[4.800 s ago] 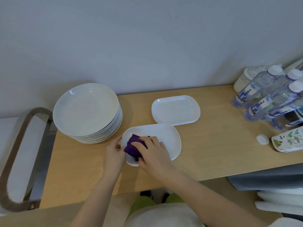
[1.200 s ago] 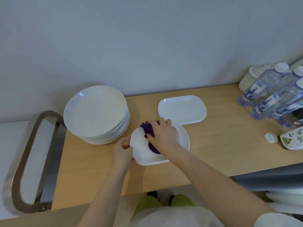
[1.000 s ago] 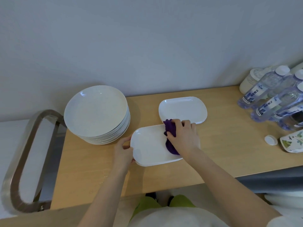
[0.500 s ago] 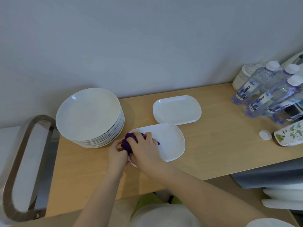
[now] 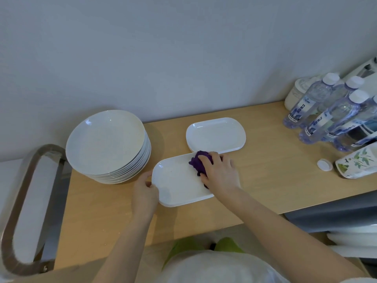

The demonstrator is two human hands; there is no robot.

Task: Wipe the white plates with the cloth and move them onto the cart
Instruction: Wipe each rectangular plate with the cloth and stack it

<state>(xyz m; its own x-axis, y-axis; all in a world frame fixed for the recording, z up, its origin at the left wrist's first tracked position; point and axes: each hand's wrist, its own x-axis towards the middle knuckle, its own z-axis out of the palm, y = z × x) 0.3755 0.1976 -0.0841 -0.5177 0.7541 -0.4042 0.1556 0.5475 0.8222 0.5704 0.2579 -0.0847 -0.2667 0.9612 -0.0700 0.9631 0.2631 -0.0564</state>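
Since half a second ago the right hand (image 5: 219,173) has swept the purple cloth (image 5: 199,161), gripped under curled fingers, from the rectangular plate's (image 5: 179,181) left end to its far right edge. Left hand (image 5: 145,192) pinches that plate's left rim, near the table's (image 5: 271,180) front edge. Bare wood lies open rightward; the round plate stack (image 5: 108,146) sits just left, and a second rectangular plate (image 5: 216,134) just behind.

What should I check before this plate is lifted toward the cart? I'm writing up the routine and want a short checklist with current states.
1. Left hand grips the plate at its left edge: ok.
2. Cloth off the plate: not ok, right hand presses it on the right end.
3. Plate wiped clean: cannot tell.
4. Plate apart from the round stack: ok.
5. Room on the cart: cannot tell.
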